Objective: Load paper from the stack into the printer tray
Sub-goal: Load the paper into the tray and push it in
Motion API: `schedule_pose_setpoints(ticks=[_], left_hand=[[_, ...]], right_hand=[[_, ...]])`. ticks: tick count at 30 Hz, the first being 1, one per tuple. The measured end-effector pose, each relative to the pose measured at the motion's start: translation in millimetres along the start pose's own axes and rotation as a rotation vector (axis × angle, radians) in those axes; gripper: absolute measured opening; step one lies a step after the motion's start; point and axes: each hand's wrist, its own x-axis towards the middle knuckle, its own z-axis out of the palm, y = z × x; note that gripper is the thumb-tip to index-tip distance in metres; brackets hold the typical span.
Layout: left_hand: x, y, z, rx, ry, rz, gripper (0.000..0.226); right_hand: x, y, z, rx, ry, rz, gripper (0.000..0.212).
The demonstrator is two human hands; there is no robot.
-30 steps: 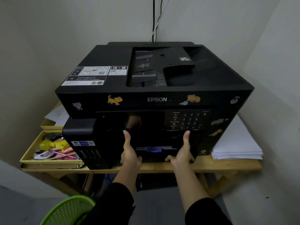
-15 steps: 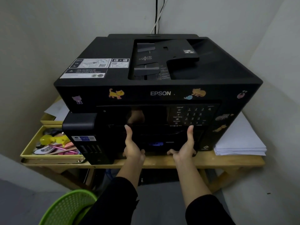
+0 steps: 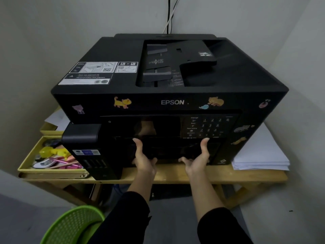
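Note:
A black Epson printer [image 3: 175, 74] with cat stickers stands on a wooden table [image 3: 237, 176]. Its paper tray front [image 3: 168, 150] sits low in the middle of the printer's face, dark and level with it. My left hand [image 3: 143, 159] holds the tray front's left side and my right hand [image 3: 198, 158] its right side. The fingers of both lie flat up the panel and the thumbs sit at its lower edge. A stack of white paper [image 3: 260, 155] lies on the table right of the printer, untouched.
The printer's ink tank block [image 3: 82, 136] juts out at the front left. Beside it a yellow box [image 3: 52, 170] holds pens and small items. A green plastic basket [image 3: 73, 222] sits on the floor at lower left. Walls close in on both sides.
The blue part seen in the tray opening has gone out of sight as the tray front moved in. Both hands have moved forward and up with it.

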Motion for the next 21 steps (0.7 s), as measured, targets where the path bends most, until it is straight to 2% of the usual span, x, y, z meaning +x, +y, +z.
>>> schedule_pose_setpoints(ticks=[4,6,9,13,14,18,21], left_hand=[[-4.4,5.7,-4.1,0.063,-0.075,-0.009,0.089],[-7.2,11.4,-9.2,0.143,-0.126,-0.032,0.096],[-8.8,16.3,-18.2,0.352,-0.087,-0.089,0.113],[-16.7,11.1,-26.4,0.644,0.017,-0.055,0.134],[-22.1,8.4,-27.1,0.725,0.03,-0.038,0.136],[-43.7,-4.3,-31.7,1.011,0.04,0.09,0.129],[-53.2,-13.5,-36.5,1.205,0.004,0.148,0.121]], right_hand=[[-2.4,-2.9,-2.9,-0.003,-0.064,0.018,0.13],[-3.9,-4.7,-6.5,-0.064,-0.093,0.054,0.14],[-7.2,-10.5,-13.7,-0.223,-0.118,0.105,0.149],[-25.5,-18.2,-18.6,-0.394,-0.05,0.009,0.119],[-30.9,-18.2,-20.0,-0.458,-0.035,-0.011,0.117],[-60.2,-8.1,-23.3,-0.891,-0.05,-0.136,0.108],[-77.6,-1.8,-27.1,-1.165,-0.121,-0.226,0.104]])
